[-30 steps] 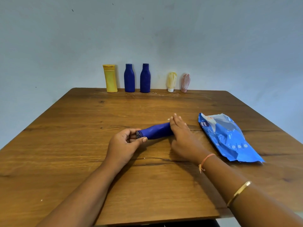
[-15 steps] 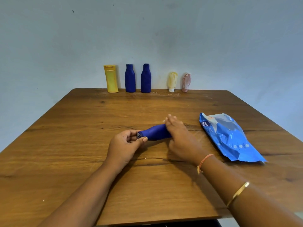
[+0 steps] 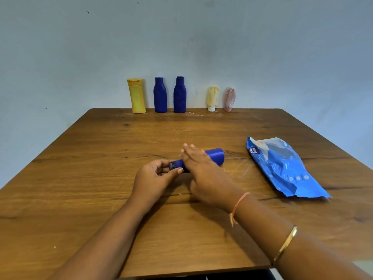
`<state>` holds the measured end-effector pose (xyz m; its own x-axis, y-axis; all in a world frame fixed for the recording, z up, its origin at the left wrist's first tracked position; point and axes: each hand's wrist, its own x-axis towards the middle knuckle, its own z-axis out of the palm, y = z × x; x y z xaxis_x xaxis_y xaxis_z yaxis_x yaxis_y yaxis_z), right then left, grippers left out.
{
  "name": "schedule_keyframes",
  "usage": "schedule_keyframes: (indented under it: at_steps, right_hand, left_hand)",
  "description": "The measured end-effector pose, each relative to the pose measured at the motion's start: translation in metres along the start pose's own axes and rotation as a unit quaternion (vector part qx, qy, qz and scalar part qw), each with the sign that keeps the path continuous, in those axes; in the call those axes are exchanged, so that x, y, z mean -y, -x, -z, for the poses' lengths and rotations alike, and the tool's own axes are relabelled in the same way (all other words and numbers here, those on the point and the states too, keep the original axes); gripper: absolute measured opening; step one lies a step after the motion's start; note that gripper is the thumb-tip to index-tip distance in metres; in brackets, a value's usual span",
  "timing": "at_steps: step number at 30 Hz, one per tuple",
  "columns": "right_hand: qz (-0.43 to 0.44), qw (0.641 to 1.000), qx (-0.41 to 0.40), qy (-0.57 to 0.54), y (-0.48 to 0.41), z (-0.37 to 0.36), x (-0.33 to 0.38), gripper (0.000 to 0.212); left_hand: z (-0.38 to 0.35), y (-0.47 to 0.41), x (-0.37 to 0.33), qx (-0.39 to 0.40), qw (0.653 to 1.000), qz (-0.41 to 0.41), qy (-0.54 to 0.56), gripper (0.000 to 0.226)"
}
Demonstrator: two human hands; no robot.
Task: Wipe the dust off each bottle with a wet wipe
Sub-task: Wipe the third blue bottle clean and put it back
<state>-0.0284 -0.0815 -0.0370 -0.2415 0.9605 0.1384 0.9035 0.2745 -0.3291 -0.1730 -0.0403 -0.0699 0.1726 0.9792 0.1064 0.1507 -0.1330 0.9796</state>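
A blue bottle [image 3: 216, 156] lies on its side in the middle of the wooden table [image 3: 90, 178], its base pointing right. My left hand [image 3: 155, 178] pinches its cap end between thumb and fingers. Over the bottle's middle lies my right hand [image 3: 203, 172], fingers stretched out flat and pressing on it; no wipe shows under the palm. A blue wet-wipe pack [image 3: 282, 168] lies to the right. At the table's back edge stand a yellow bottle [image 3: 137, 96], two blue bottles [image 3: 160, 94] [image 3: 179, 94], a cream tube [image 3: 213, 99] and a pink tube [image 3: 230, 100].
A pale wall rises right behind the row of bottles. The table's near edge runs below my forearms. White dust specks lie on the wood near the tubes.
My right hand has slid left along the lying bottle, from its base toward the neck, uncovering the base end. My left hand has kept its hold on the cap end.
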Motion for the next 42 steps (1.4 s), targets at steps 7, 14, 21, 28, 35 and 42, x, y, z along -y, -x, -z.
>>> schedule_keyframes:
  at_steps: [7,14,21,28,35,42]
  right_hand:
    - [-0.108,0.992,0.029,-0.050,0.001,0.014,-0.049,0.070]
    - [-0.112,0.991,0.007,-0.070,-0.002,0.009,-0.029,0.071]
    - [0.035,0.997,0.034,-0.061,0.007,-0.009,0.021,0.074]
    - [-0.123,0.990,0.003,-0.069,0.010,0.007,-0.025,0.071]
    - [0.018,0.998,0.028,-0.061,0.016,-0.008,0.025,0.076]
    - [-0.120,0.991,0.005,-0.057,0.012,0.006,-0.025,0.075]
  left_hand:
    - [0.001,0.000,-0.002,-0.023,1.000,-0.011,-0.013,0.015]
    - [0.001,0.002,-0.002,-0.005,0.996,-0.048,-0.082,0.039]
    - [-0.001,-0.001,0.002,-0.028,0.999,-0.034,-0.030,0.028]
    - [-0.001,-0.001,0.001,-0.031,0.993,-0.038,-0.107,0.036]
    - [0.000,-0.001,-0.001,-0.038,0.999,-0.018,-0.033,0.028]
    - [0.000,-0.002,0.001,-0.041,0.999,-0.007,-0.010,0.027]
